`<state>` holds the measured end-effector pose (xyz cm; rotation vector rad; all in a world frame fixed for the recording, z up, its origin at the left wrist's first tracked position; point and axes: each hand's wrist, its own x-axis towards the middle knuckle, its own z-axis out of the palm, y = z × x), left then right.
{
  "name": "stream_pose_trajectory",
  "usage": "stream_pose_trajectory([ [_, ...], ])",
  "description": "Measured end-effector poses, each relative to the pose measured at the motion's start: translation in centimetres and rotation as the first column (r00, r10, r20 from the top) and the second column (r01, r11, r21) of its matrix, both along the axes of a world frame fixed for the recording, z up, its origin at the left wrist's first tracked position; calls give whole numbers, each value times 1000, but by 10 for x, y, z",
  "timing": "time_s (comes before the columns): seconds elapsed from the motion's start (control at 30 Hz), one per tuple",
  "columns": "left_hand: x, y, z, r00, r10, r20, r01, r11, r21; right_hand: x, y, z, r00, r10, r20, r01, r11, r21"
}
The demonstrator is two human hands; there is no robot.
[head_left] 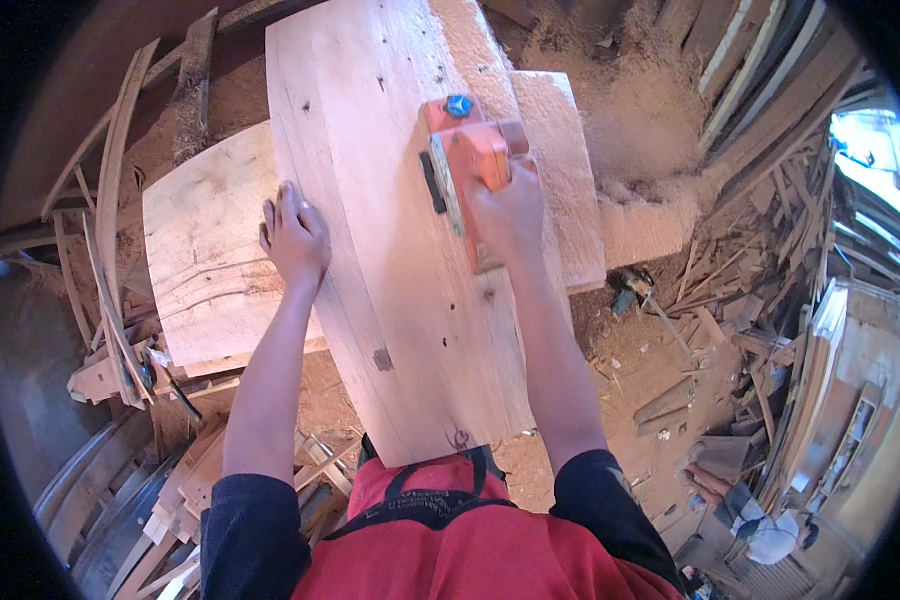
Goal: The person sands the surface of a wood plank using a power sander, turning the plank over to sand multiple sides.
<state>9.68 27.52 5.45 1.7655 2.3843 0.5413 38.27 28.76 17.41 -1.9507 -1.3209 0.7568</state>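
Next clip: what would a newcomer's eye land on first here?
The orange power planer, gripped by the right hand on the upper right of the wide pale plank running up the middle. The left hand presses flat on the plank's left edge. Sawdust piles at upper right, with wood offcuts strewn down the right side.

The right hand (510, 215) covers the rear grip of the orange planer (467, 160), and the planer's underside is hidden against the long plank (390, 300). The plank's far end is cut off by the frame edge. The plank hides the middle of the wide board (205, 260) below it. Airborne sawdust (645, 130) at the far right is blurred.
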Motion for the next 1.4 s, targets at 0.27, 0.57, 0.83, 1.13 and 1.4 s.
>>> stream_pose_trajectory([
  [0.27, 1, 2, 7, 999, -15, 52, 15, 1000, 1, -29, 186, -16, 995, 23, 102, -37, 990, 133],
  [0.57, -5, 5, 5, 997, -53, 51, 52, 998, 35, -62, 351, -21, 977, 17, 213, -47, 990, 136],
  [0.83, -1, 5, 10, 990, -59, 128, 54, 998, 40, -58, 430, -26, 968, 70, 240, -98, 989, 107],
  [1.13, -12, -6, -7, 998, -2, 69, -5, 994, 109, 5, 50, 72, 582, -162, -797, 69, 986, -150],
  [1.4, -16, -96, 11, 887, -98, 452, -78, 931, 357, 158, -393, 111, 404, -510, -760, 271, 860, -433],
])
